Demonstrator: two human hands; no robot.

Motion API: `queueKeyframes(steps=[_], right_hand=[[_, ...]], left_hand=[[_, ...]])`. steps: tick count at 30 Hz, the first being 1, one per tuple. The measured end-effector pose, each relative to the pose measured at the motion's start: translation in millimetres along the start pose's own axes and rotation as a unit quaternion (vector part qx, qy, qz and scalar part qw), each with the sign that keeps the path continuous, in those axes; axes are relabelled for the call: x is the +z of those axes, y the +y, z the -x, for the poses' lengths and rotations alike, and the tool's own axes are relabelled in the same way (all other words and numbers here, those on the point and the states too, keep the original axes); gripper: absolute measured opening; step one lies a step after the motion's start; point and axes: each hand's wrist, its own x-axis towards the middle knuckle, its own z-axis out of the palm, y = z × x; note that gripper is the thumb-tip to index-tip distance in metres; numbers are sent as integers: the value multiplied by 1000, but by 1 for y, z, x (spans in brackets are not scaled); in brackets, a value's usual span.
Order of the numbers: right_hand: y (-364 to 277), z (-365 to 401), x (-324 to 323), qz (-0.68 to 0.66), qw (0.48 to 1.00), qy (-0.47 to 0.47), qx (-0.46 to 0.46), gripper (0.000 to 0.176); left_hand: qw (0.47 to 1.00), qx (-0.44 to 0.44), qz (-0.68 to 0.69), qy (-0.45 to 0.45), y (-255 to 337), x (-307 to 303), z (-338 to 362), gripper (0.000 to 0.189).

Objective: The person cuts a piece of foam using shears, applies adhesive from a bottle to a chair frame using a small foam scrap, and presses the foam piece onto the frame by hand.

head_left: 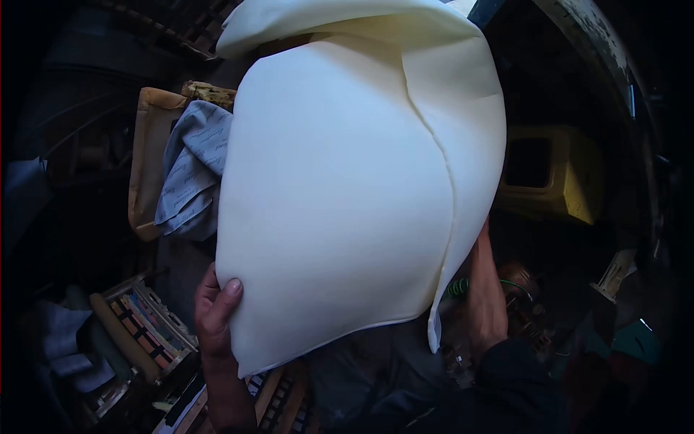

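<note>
A large cream-white sheet of what looks like thin foam (332,188) fills the middle of the head view. Its top folds over on itself, and a long curved edge runs down its right side. My left hand (215,307) grips the lower left edge, thumb on the front face and fingers behind. On the right, my right hand (486,289) reaches up behind the sheet. Only its wrist and lower part show; the fingers are hidden by the foam.
Left of the sheet, grey printed cloth (191,170) lies over a tan padded frame (144,166). A yellow container-like object (575,177) stands at right. Wooden frames with straps (141,325) sit lower left. A green coiled hose (457,288) shows near my right wrist.
</note>
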Motion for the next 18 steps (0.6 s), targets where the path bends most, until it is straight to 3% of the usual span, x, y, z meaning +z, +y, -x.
queueKeyframes(steps=[3, 5, 7, 9, 10, 13, 18], right_hand=[[-96, 10, -23, -18, 997, -13, -72, 49], [-165, 22, -44, -23, 991, -18, -130, 49], [-224, 43, -63, -35, 983, -17, -178, 49], [-274, 78, -69, -95, 984, 46, -143, 49], [-294, 106, -75, -23, 983, 64, -168, 48], [-295, 178, -110, 99, 973, 69, -199, 46], [-222, 263, -121, 156, 979, 81, -101, 42]], left_hand=[[999, 28, 16, 19, 51, -2, 14, 36], [999, -9, 35, -13, 55, 4, 19, 38], [994, -84, 20, -74, 21, 3, 19, 39], [964, -166, 175, -112, -36, 3, 21, 38], [958, -177, 192, -115, -59, 6, 27, 38], [966, -159, 146, -141, -101, 10, 50, 30], [972, -156, 116, -131, -96, -23, 72, 27]])
